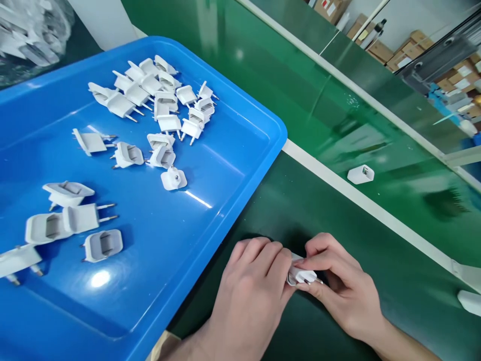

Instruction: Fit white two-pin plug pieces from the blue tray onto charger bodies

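Observation:
Low in the head view, my left hand and my right hand meet over the dark green table. Between them is a white plug adapter, its two metal pins pointing right. My right thumb and fingers pinch it from above and below. Curled fingers of my left hand close on its left end, where my knuckles hide much of it. Whether a second white part sits behind it I cannot tell. To the left, a blue tray holds several loose white plug adapters, lying at various angles.
A white charger block lies on the green surface beyond the pale rail. Another white piece is at the right edge. Clear plastic bags fill the upper left corner. Cardboard boxes stand in the far background.

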A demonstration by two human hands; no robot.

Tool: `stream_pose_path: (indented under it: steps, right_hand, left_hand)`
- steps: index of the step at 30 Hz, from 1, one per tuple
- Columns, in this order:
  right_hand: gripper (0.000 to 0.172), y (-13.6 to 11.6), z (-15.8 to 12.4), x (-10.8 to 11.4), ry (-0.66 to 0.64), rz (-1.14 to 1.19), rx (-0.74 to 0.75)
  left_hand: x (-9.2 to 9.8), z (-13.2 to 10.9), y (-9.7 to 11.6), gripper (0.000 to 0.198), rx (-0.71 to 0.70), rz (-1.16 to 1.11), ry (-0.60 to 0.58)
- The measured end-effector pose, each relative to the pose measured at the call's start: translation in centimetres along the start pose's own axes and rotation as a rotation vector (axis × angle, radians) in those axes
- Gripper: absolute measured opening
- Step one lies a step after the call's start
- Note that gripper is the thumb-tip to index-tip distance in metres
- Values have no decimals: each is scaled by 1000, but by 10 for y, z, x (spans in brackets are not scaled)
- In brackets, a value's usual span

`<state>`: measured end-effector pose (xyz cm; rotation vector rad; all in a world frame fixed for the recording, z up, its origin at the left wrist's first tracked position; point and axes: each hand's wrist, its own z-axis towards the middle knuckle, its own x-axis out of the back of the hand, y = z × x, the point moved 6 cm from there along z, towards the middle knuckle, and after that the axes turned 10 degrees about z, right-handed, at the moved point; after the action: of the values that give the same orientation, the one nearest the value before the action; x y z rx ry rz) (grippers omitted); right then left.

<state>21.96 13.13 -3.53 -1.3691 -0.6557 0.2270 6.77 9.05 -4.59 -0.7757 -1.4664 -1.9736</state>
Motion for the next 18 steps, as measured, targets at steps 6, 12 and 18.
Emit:
stream_pose_path:
  steps: [6,12,18]
  right_hand:
    - [13,3,-1,-3,-30,20,39]
    - [18,-3,1,-2,-67,-50,-3]
    - [15,-8,0,-15,-73,-107,-48]
  left_hand:
    - [2,2,-1,15,-25,27,7]
    - [4,3,-3,15,-49,53,17]
    - [4,5,0,11,-44,41,9]
